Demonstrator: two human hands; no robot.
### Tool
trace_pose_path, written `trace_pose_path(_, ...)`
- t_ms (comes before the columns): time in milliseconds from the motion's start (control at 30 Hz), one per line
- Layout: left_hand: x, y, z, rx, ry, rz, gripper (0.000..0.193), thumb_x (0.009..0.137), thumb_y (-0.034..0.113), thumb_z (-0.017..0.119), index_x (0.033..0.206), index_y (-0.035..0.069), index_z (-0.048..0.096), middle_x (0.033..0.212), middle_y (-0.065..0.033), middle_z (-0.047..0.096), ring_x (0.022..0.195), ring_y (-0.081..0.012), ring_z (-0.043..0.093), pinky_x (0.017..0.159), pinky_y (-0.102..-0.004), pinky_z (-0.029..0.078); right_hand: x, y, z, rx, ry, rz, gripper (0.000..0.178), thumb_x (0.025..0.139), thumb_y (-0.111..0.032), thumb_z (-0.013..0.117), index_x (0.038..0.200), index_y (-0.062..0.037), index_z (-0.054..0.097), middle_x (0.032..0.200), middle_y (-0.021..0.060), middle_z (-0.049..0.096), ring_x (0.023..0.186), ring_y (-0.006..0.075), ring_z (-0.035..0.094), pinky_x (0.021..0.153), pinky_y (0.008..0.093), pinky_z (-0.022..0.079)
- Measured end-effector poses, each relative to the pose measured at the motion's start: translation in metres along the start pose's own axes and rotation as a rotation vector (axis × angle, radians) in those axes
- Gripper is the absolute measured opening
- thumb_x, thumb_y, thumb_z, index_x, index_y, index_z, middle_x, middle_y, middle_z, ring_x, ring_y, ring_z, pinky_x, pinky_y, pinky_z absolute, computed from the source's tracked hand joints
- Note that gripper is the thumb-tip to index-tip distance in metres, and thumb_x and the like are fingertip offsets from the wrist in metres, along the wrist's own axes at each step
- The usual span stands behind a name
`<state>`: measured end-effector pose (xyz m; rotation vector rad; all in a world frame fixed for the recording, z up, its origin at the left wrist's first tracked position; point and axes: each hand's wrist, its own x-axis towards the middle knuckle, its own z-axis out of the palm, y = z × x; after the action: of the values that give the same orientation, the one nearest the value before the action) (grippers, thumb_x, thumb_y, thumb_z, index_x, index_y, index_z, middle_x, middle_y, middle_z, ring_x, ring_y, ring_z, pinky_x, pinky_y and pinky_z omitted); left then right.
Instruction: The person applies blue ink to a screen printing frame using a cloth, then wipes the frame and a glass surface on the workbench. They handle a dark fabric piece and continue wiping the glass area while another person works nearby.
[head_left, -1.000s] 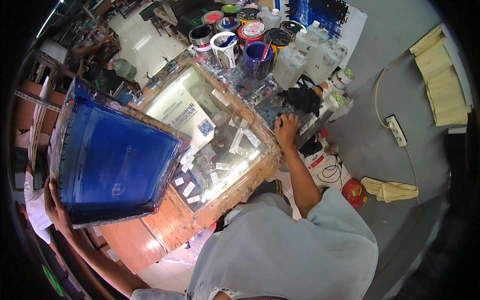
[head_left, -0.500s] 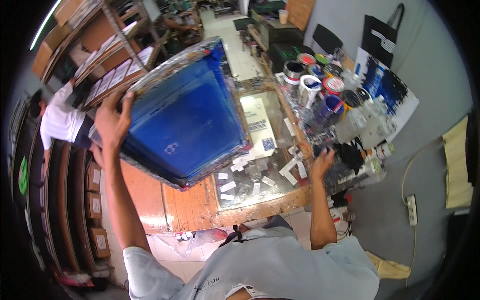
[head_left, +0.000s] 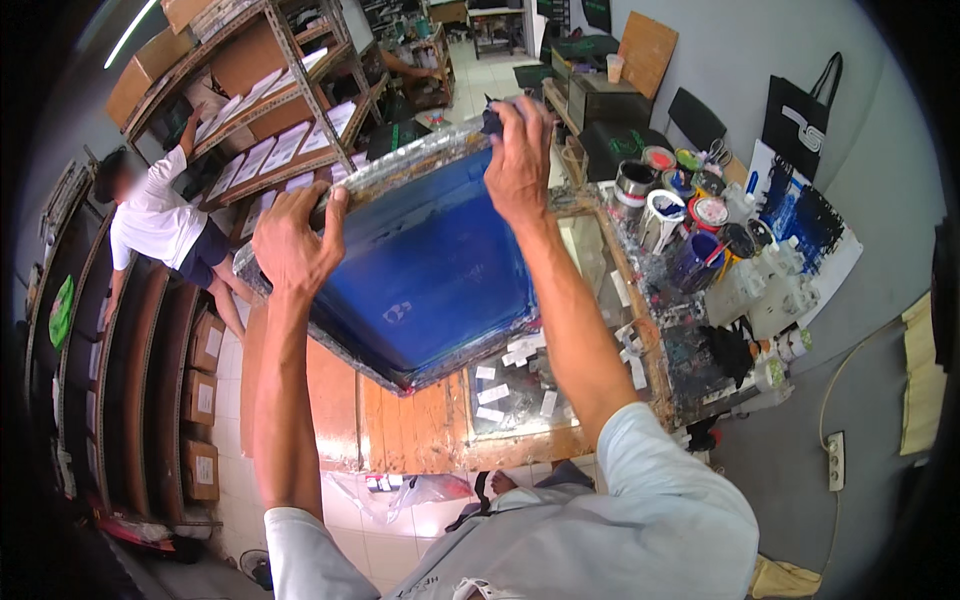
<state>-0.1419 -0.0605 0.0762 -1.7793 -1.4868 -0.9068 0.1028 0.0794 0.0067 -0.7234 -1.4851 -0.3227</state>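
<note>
A screen printing frame with a blue mesh and ink-crusted edges is held up, tilted, above the wooden table. My left hand grips its far left edge, with the thumb over the rim. At the far right corner is my right hand, its fingers closed round a small dark rag at the frame's edge. Beneath the frame, a glass panel set in the table bears several white strips of tape. The frame covers most of a pale printed sheet.
Right of the table, a stained bench holds several ink cans, plastic bottles and a black cloth. A person in a white shirt stands by the shelves at left. Cartons sit on the lower rack.
My right hand has moved from the bench at right up to the frame's far right corner, bringing the dark rag. My left hand still holds the frame. The view has shifted.
</note>
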Motion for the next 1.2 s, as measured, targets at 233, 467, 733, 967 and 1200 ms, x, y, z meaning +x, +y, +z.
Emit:
trace_pose_path(233, -0.001, -0.011, 0.001, 0.035, -0.033, -0.021, 0.034, 0.094, 0.037, 0.065, 0.099, 0.005, 0.075, 0.084, -0.0095, 0.071, 0.08, -0.0289, 0.067, 0.075, -0.0382, 0.049, 0.009, 0.008, 0.014, 0.139, 0.023, 0.243, 0.043, 0.088, 0.011, 0.055, 0.13, 0.0034, 0.046, 0.127, 0.0258, 0.047, 0.12, 0.0449, 0.05, 0.1, 0.0486, 0.046)
trace_pose_path(467, 0.002, -0.009, 0.006, 0.023, -0.017, -0.01, 0.036, 0.095, 0.04, 0.065, 0.097, 0.005, 0.074, 0.082, -0.0093, 0.07, 0.08, -0.0283, 0.066, 0.074, -0.0391, 0.048, -0.082, 0.02, 0.003, -0.033, 0.076, 0.157, 0.061, 0.083, 0.019, 0.048, 0.142, 0.0044, 0.047, 0.122, 0.0261, 0.056, 0.116, 0.0448, 0.058, 0.095, 0.0478, 0.051)
trace_pose_path(733, -0.004, -0.006, -0.006, 0.032, 0.006, 0.015, 0.035, 0.095, 0.04, 0.064, 0.095, 0.006, 0.074, 0.082, -0.0097, 0.07, 0.08, -0.0289, 0.066, 0.073, -0.0393, 0.047, 0.001, -0.009, 0.009, 0.146, 0.22, 0.35, 0.043, 0.088, 0.011, 0.042, 0.124, -0.0034, 0.062, 0.117, 0.0174, 0.055, 0.101, 0.0327, 0.059, 0.089, 0.0394, 0.047)
trace_pose_path(967, -0.005, -0.004, -0.008, 0.016, -0.046, -0.022, 0.035, 0.095, 0.041, 0.065, 0.102, 0.008, 0.074, 0.089, -0.0101, 0.073, 0.082, -0.0275, 0.068, 0.075, -0.0386, 0.047, -0.016, 0.009, 0.003, 0.287, 0.17, 0.298, 0.033, 0.091, 0.007, 0.057, 0.122, 0.0006, 0.068, 0.122, 0.0189, 0.061, 0.105, 0.0317, 0.065, 0.084, 0.0393, 0.053)
trace_pose_path(1200, -0.007, -0.005, -0.01, 0.0, 0.013, 0.083, 0.036, 0.095, 0.042, 0.065, 0.104, 0.008, 0.073, 0.09, -0.0112, 0.073, 0.082, -0.0297, 0.068, 0.075, -0.0381, 0.049, 0.013, -0.004, 0.0, 0.293, 0.163, 0.794, 0.027, 0.101, -0.012, 0.049, 0.114, -0.0024, 0.071, 0.109, 0.0176, 0.067, 0.099, 0.0298, 0.064, 0.09, 0.0395, 0.048)
